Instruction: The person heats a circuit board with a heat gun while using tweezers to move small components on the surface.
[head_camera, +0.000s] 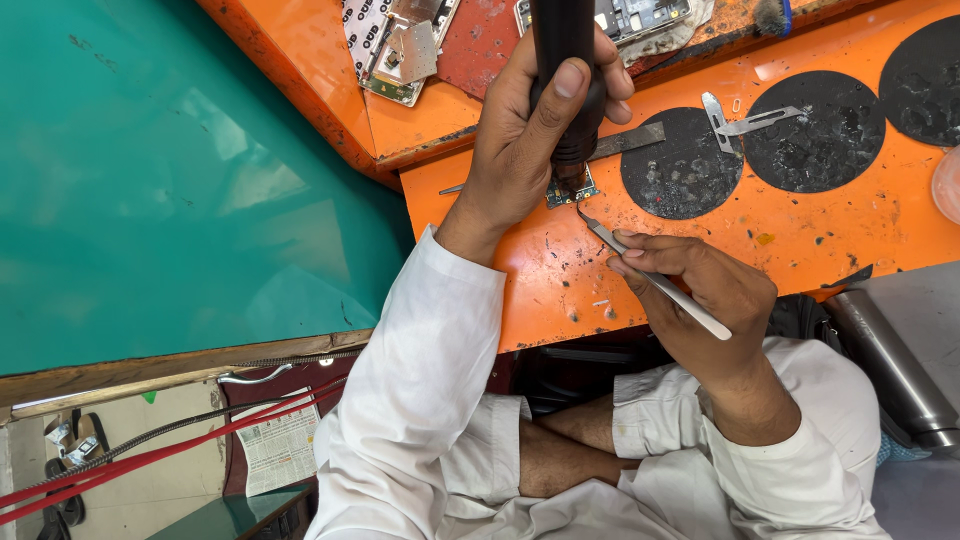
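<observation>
Left hand (530, 140) of mine is clenched around a thick black cylindrical tool handle (562, 60), its tip down on a small green circuit board (570, 190) lying on the orange table (800, 230). At five o'clock from the board, my right hand (700, 290) grips slim silver metal tweezers (650, 275), tips touching the board's edge.

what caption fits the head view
Left hand aims a black hot-air nozzle at a small circuit board; right hand steadies it with tweezers.

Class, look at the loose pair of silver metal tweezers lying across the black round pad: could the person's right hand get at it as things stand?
Probably not at once: the right hand already holds curved silver tweezers. The loose pair of silver metal tweezers lies uncovered on the black round pad, nothing between.
</observation>
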